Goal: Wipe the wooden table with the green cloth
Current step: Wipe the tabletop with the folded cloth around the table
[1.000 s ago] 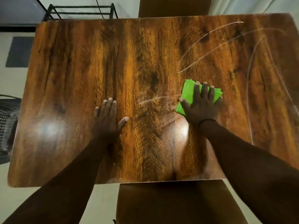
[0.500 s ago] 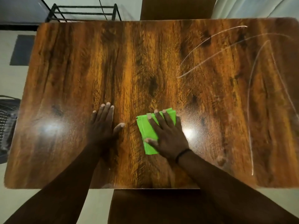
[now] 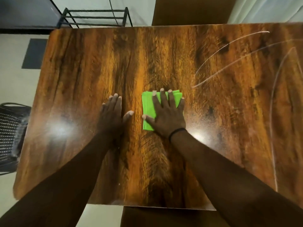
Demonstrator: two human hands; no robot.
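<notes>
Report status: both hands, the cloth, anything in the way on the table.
Left hand flat on wooden table, empty. Right hand spread, pressing folded green cloth. Nothing blocking; white streaks at far right.

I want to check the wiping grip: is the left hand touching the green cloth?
Apart. The head view shows bare wood between the left hand thumb and the green cloth; only the right hand presses it.
</notes>
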